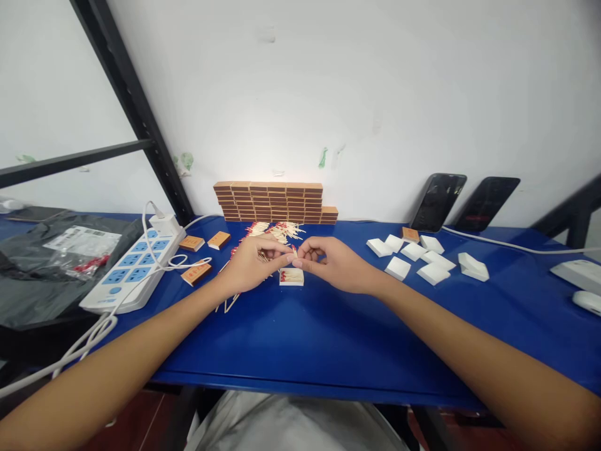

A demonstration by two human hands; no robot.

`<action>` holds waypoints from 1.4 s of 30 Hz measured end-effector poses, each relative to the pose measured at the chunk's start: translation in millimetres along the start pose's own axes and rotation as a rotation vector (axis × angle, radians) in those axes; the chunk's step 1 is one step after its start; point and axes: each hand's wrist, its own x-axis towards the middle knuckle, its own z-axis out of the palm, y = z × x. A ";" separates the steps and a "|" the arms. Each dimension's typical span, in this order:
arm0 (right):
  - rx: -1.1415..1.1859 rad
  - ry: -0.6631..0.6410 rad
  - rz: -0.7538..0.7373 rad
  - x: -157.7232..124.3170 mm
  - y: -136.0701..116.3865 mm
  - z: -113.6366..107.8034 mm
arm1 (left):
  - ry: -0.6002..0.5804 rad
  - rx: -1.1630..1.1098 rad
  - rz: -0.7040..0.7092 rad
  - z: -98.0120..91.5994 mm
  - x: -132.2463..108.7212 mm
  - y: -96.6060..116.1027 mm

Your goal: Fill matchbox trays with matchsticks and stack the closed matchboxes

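Nearest to the camera, both forearms lie over the blue tabletop (305, 338) and meet in the middle of the frame. The left hand (251, 263) and the right hand (335, 263) are closed in a pinch, fingertips almost touching, with a few red-tipped matches (293, 250) held between them. The matches are small here, so I cannot say surely which hand carries more of them.

Just below the fingertips a white tray (291, 277) rests on the tabletop, with some matches already lying in it.

I judge that the matches are very light, thin and stiff, and easy to snap or let slip. The wooden middle of the stick looks like the best place to hold, away from the red head. The tray looks like thin card, light enough to slide at a small push.

Behind the hands lies a loose pile (277, 232) of matches. A power strip (134, 269) is at middle left and empty white trays (413, 254) at middle right. Farthest, a wall of brown boxes (270, 202) stands at the white wall, with two phones (439, 202) leaning at upper right.
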 end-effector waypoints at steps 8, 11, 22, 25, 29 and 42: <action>0.001 0.028 0.027 -0.1 -1.8 -0.1 | -0.032 -0.042 -0.074 1.1 -0.6 0.5; 0.003 0.028 0.033 -0.8 -3.8 0.1 | -0.037 -0.043 -0.090 1.4 -0.9 -0.2; -0.254 -0.016 0.009 -3.1 -8.8 -1.5 | 0.069 0.142 -0.044 -1.9 1.2 -2.8; -0.326 -0.071 0.000 -3.5 -8.9 0.0 | 0.091 0.164 -0.057 -3.3 1.5 -5.3; -0.435 -0.102 -0.064 -3.5 -6.3 1.5 | 0.106 0.166 -0.075 -3.6 1.2 -6.6; -0.448 -0.120 -0.052 -1.2 -5.9 1.1 | 0.100 0.167 -0.107 -4.9 1.6 -10.6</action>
